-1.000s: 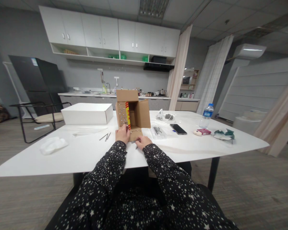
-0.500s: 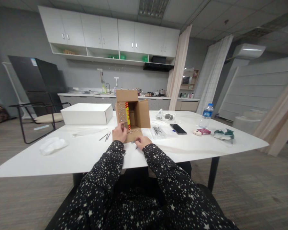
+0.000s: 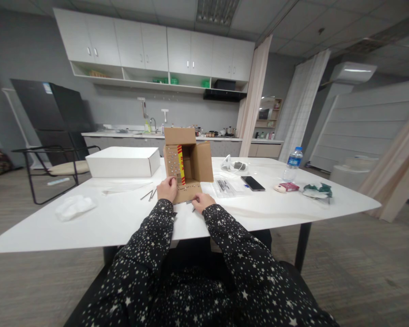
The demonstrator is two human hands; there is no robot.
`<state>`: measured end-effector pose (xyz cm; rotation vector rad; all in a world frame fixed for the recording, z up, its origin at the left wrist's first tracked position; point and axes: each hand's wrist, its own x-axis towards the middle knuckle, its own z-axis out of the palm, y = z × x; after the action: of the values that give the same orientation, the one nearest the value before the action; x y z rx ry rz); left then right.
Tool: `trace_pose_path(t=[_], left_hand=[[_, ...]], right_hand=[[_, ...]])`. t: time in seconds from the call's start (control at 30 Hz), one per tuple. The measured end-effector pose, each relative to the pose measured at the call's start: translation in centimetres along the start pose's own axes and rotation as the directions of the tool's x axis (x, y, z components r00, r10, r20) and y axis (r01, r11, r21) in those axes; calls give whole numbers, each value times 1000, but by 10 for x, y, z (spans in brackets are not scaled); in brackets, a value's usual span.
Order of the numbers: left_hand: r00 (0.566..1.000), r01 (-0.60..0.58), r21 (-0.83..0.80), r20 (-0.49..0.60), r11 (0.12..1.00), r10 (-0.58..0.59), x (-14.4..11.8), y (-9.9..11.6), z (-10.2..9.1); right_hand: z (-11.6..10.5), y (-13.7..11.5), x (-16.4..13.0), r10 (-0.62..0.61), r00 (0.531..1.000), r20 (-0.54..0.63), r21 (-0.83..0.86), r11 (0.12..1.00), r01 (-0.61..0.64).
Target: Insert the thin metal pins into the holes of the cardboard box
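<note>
The left hand (image 3: 167, 189) pinches the box (image 3: 188, 164) flap. The right hand (image 3: 202, 201) presses flat beside it, maybe on a small screw. Next, hold steady.

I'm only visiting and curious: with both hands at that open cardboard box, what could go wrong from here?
The cardboard box lies on its side, and the left hand and right hand press its lower flap, so a push might slide or tip it. Loose nails beside it could roll or prick a sleeve. The phone and water bottle stand close enough to be knocked.
</note>
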<state>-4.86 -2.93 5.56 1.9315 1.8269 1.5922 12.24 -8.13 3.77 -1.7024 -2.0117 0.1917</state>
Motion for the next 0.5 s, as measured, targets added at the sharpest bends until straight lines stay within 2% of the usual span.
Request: trace_pose_path(t=[0.17, 0.5], left_hand=[[1000, 15, -33, 17, 999, -14, 0, 0, -3], [998, 51, 16, 43, 999, -51, 0, 2, -9]], right_hand=[[-3, -2, -2, 3, 1000, 3, 3, 1000, -3], [-8, -4, -6, 4, 1000, 4, 9, 1000, -4]])
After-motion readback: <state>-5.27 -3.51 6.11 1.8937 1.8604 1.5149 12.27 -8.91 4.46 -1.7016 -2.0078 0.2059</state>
